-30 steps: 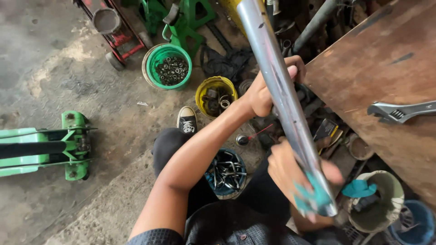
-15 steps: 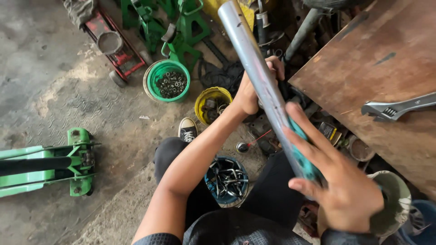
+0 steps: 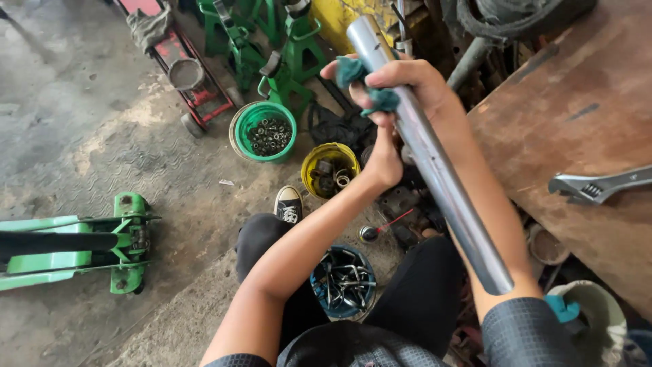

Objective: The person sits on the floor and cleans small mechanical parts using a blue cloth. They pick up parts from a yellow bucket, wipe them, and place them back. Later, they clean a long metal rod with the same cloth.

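A long polished steel tube (image 3: 435, 170) slants across the middle of the view, its upper end high near the yellow machine body (image 3: 339, 20) and its lower end over the person's right forearm. The right hand (image 3: 414, 85) is closed around the tube near its upper end, pressing a teal rag (image 3: 370, 85) against the metal. The left hand (image 3: 384, 160) reaches up from below and touches the tube just under the rag; how tightly its fingers close cannot be told, since the tube hides them. On the concrete floor beneath, a green bucket (image 3: 239, 129) holds dark nuts and small fittings, and just beside it to the right a yellow tub (image 3: 309, 163) holds a few larger metal parts. Between the knees stands a blue tub (image 3: 319, 289) full of loose steel tools. A black sneaker (image 3: 288, 204) points toward the yellow tub. Green jack stands (image 3: 292, 61) and a red floor jack (image 3: 183, 61) stand near the top edge, and a green floor jack (image 3: 75, 248) lies at the left edge. An adjustable wrench (image 3: 598, 185) lies on the rusty brown tabletop (image 3: 570, 102) at the right.
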